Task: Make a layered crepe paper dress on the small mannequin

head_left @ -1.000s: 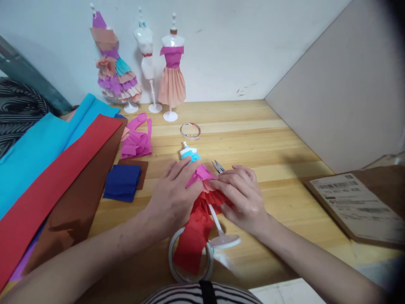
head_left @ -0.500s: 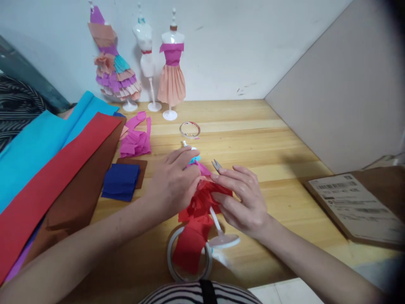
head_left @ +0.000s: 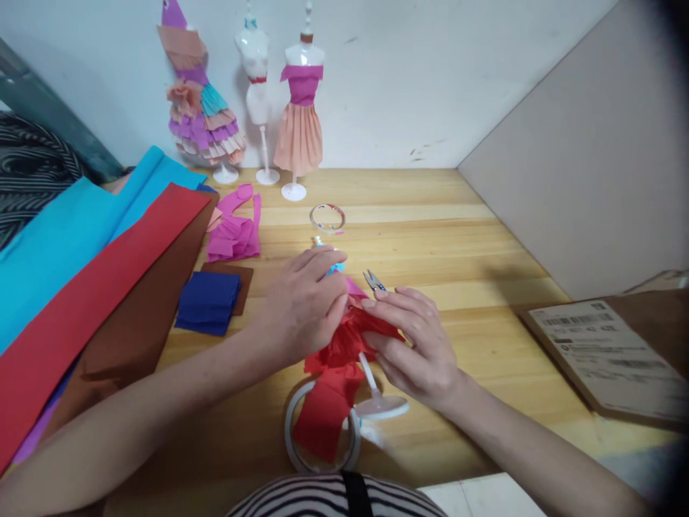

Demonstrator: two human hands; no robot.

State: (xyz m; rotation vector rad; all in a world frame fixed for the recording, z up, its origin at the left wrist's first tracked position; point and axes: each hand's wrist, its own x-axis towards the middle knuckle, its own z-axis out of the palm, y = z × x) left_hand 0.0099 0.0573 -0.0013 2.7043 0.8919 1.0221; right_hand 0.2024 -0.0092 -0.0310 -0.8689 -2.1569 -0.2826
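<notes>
Head view: small mannequin tilted over bench, red ruffled paper skirt below pink band (top mostly hidden), long red strip trailing over tape roll; left hand and right hand pinch skirt.

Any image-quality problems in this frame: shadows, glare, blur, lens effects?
Head view: dark blur fills the right edge, heaviest at the corners; a soft shadow lies on the table left of the box; a pale glare patch sits just below the mannequin's base; fine detail is soft, the label's small print unreadable.
</notes>
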